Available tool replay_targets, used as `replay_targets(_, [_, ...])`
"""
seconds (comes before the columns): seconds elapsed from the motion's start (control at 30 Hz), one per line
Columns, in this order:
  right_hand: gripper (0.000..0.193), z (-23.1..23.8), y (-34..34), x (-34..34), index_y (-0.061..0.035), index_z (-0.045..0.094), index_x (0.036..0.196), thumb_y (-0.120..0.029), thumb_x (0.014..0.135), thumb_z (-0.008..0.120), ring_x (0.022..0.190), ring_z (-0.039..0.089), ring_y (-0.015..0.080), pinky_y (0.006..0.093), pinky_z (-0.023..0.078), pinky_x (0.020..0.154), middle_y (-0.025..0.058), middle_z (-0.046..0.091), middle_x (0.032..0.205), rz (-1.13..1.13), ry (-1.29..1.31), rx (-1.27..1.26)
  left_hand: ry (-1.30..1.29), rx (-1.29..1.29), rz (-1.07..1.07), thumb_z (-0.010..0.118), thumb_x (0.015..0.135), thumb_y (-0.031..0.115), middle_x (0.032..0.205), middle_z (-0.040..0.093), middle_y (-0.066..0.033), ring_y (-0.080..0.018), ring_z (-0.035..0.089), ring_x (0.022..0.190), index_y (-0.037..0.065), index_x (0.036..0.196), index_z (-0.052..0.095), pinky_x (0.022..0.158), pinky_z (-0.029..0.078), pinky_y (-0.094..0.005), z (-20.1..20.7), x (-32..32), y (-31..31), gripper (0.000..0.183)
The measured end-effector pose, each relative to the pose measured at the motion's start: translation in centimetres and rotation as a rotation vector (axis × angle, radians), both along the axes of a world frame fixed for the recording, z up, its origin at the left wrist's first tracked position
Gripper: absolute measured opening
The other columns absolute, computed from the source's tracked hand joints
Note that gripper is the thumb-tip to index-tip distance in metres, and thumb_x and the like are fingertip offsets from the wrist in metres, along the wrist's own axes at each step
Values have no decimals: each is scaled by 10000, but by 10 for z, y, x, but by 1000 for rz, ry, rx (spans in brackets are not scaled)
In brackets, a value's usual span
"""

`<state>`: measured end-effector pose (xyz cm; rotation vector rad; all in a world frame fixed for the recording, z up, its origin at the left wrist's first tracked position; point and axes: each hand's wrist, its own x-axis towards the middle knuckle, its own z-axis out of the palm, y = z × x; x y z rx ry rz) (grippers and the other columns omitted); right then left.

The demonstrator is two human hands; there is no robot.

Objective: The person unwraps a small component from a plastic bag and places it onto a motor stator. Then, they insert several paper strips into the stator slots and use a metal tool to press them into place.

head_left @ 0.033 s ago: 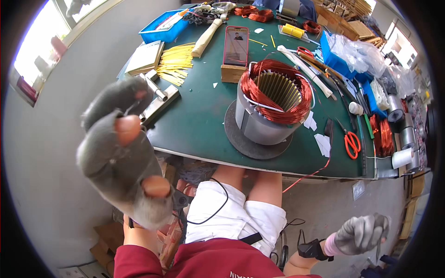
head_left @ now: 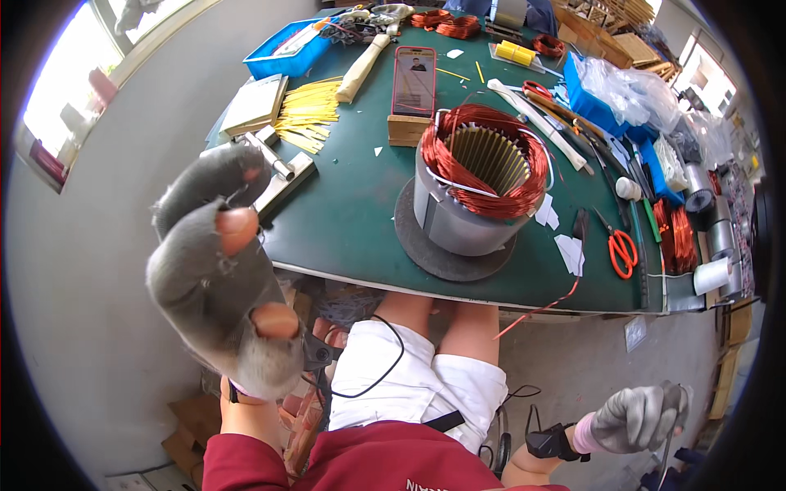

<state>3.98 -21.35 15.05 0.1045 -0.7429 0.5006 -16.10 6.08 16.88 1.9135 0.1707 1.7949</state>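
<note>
Grey gloves cover both hands. The left hand [head_left: 214,282] is raised off the desk's left edge, its bare fingertips bent and apart from the thumb, grasping nothing that shows; in view it overlaps the end of a metal bar [head_left: 284,185] lying along that edge. The right hand [head_left: 637,417], low and off the near right corner, is curled around a thin dark rod [head_left: 666,457], which points downward beside the person's lap.

On the green desk [head_left: 344,213], the stator [head_left: 460,214] stands upright near the middle of the near edge, on a round plate [head_left: 415,255], with red wire [head_left: 446,155] ringing its top. Behind it, a phone [head_left: 415,82] leans upright on a wooden block [head_left: 407,131]. Yellow strips [head_left: 307,114] fan out toward the left edge; a blue tray [head_left: 286,61] sits at the far left corner. Orange scissors [head_left: 623,255] lie toward the near right corner, left of copper coils [head_left: 679,241] by the right edge.
</note>
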Motion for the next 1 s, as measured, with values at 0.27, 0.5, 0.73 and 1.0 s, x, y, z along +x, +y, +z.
replay_targets(0.27, [129, -15, -17, 1, 1, 373, 793, 26, 836, 492, 322, 504, 145, 233, 421, 282, 104, 521, 460, 139, 51, 275, 102, -65, -48, 674, 829, 400, 1222, 492, -172, -275, 469, 1149, 59, 1100, 504, 1005, 320, -417, -3, 2, -3, 468])
replay_targets(0.5, [129, -20, -24, 13, 30, 424, 769, 27, 788, 551, 366, 537, 246, 312, 438, 288, 192, 526, 517, 295, -84, 166, 233, -61, -149, 655, 854, 306, 1191, 499, -187, -275, 483, 1123, 28, 1067, 519, 969, 358, -411, -10, 28, 0, 376])
replay_targets(0.73, [150, -81, -68, 11, -73, 543, 648, -103, 763, 636, 354, 476, 181, 315, 406, 335, 92, 533, 525, 83, -74, -217, 909, 157, -245, 649, 682, 81, 1375, 370, -241, -435, 381, 1221, 165, 950, 687, 1011, 314, -501, 18, 72, 1, 283])
replay_targets(1.0, [187, -106, 12, 89, -94, 575, 1030, -257, 955, 521, 827, 596, 161, 268, 501, 713, 48, 615, 905, -28, 416, -872, 991, 502, -521, 586, 768, 117, 1412, 363, -212, -364, 419, 1235, 119, 1218, 583, 1028, 345, -387, 29, 186, 28, 450])
